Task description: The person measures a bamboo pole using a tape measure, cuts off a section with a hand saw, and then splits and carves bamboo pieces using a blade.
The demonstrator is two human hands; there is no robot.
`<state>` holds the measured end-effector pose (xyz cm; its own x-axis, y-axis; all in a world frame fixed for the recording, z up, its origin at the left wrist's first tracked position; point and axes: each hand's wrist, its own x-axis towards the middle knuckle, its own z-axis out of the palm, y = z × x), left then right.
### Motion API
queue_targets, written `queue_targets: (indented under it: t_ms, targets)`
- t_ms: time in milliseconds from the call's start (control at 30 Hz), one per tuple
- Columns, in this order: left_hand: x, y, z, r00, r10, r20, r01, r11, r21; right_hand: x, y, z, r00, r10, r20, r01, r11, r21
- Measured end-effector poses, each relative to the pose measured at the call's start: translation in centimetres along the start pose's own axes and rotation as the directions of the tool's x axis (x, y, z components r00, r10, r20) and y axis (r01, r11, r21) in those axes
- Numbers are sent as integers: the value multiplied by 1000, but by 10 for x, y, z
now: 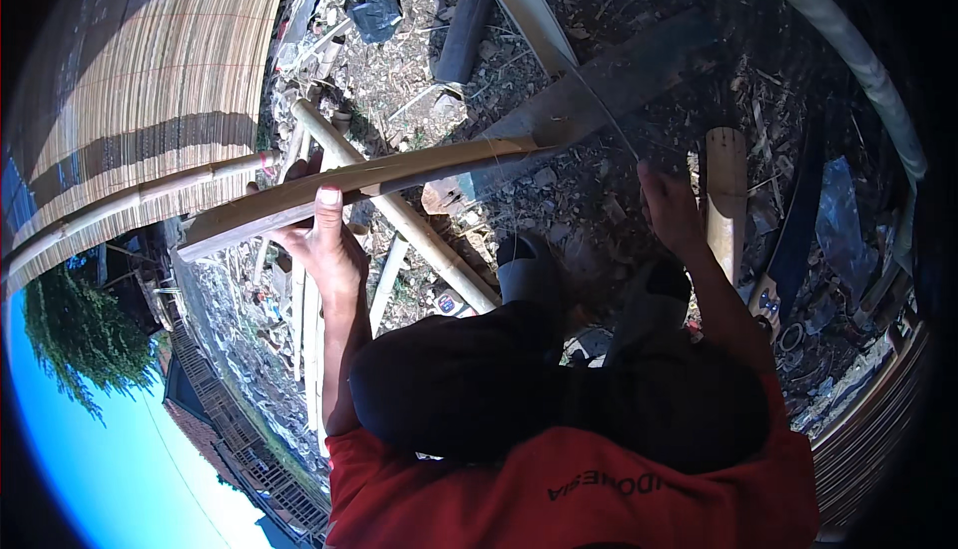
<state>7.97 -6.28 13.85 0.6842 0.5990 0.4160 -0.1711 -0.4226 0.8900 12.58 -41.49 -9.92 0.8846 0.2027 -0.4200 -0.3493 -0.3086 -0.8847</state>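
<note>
My left hand (331,250) grips a long split piece of bamboo (419,165) near its left end, thumb on the near side and fingers behind. The piece's far end reaches a dark, flat board (634,75). My right hand (669,208) is closed around the handle of a thin-bladed tool, perhaps a knife (607,110). Its blade points up and left, beyond the bamboo's far end. The blade's tip overlaps the end of another split bamboo length (524,5) in the picture; contact cannot be told. The handle is mostly hidden by my fingers.
Bamboo poles (419,235) lie left of my feet. A slatted bamboo blind (150,50) hangs at the left. To the right are a short split bamboo piece (725,200), a hand saw (793,240) and clear plastic (843,220). Wood chips and a black plastic bag (373,10) litter the ground.
</note>
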Motion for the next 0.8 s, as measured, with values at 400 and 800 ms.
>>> queue_targets:
  t_ms: [400, 800]
  targets:
    - [92, 28, -48, 714, 694, 86, -698, 698, 161, -17, -96, 18, 958, -127, 258, 130, 991, 4]
    - [110, 60, -11, 678, 683, 271, -734, 640, 226, -25, -95, 31, 933, -216, 289, 221, 975, 15]
